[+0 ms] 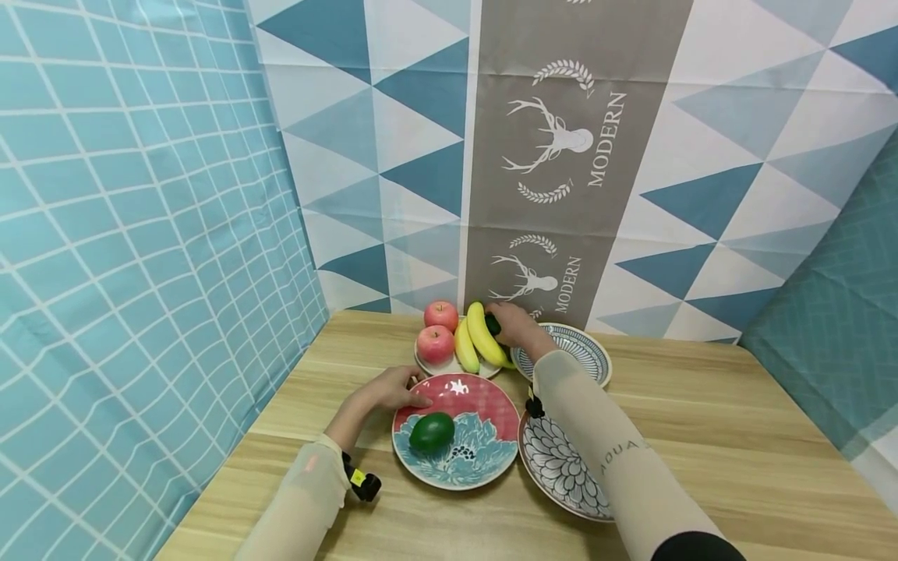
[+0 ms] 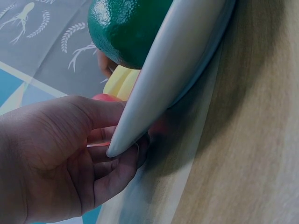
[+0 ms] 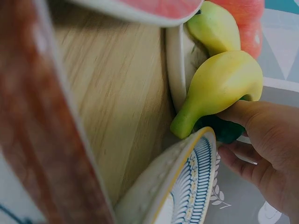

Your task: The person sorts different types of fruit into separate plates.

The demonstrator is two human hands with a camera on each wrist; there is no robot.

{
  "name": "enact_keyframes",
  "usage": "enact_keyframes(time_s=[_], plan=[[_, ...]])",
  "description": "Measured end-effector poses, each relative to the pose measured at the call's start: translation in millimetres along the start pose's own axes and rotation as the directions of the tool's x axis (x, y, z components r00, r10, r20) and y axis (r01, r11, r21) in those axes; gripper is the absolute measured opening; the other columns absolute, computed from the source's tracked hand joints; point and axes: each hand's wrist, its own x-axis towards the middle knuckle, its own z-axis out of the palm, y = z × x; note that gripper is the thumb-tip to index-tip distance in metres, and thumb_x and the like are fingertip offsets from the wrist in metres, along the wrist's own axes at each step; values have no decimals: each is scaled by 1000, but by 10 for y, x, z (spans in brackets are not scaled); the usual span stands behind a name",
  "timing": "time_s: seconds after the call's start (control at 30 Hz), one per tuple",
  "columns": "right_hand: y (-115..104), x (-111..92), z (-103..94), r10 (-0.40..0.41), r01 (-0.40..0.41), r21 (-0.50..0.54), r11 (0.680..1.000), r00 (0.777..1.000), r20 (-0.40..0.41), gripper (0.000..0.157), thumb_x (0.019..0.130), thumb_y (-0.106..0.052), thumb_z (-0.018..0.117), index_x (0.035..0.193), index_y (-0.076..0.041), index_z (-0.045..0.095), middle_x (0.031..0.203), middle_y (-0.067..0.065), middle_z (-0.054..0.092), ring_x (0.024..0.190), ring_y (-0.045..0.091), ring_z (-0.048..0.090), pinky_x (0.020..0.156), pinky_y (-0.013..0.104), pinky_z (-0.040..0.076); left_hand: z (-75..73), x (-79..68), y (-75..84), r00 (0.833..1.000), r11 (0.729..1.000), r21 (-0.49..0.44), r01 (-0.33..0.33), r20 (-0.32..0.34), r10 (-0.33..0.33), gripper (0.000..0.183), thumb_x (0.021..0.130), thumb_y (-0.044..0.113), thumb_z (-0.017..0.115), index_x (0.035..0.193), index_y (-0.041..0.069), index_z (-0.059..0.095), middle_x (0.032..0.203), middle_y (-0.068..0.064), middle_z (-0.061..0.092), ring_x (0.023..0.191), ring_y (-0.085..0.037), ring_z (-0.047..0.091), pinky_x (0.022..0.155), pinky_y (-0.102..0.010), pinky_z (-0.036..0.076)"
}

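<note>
My left hand (image 1: 391, 389) pinches the left rim of a red and teal flower plate (image 1: 484, 401); in the left wrist view the thumb lies above the rim and the fingers curl beneath it. A glossy dark green lime (image 1: 432, 433) sits on this plate. Farther back, my right hand (image 1: 517, 326) grips another dark green fruit (image 3: 226, 129), mostly hidden by the bananas (image 1: 484, 335) and the fingers. In the right wrist view, the thumb passes beside a banana (image 3: 229, 77). Two pink-red apples (image 1: 435, 345) share a white plate (image 1: 426, 369) with the bananas.
A blue-patterned bowl (image 1: 585, 351) stands right of the fruit plate, partly under my right forearm. Nearer me, a black-and-white petal plate (image 1: 561, 467) lies beside the red and teal one, partly covered by my sleeve. Patterned cloth (image 1: 421, 156) backs the wooden table (image 1: 730, 436).
</note>
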Motion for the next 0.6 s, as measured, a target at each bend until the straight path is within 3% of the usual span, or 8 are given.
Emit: enact_keyframes(time_s=[0.23, 0.6], plan=[[25, -20, 24, 20, -19, 40, 999, 1000, -21, 59, 89, -5, 77, 144, -3, 57, 138, 20, 63, 128, 38, 59, 113, 50, 44, 7, 10, 2, 1000, 1000, 16, 2, -8, -2, 29, 91, 22, 85, 112, 11, 69, 97, -3, 65, 90, -20, 61, 81, -35, 54], [16, -102, -88, 67, -60, 89, 994, 994, -82, 57, 89, -9, 79, 142, -2, 58, 131, 20, 65, 114, 36, 61, 100, 51, 51, 1, -6, 21, 1000, 1000, 5, 11, -12, -10, 32, 91, 20, 84, 117, 10, 69, 99, -4, 66, 91, -20, 62, 83, -37, 55]])
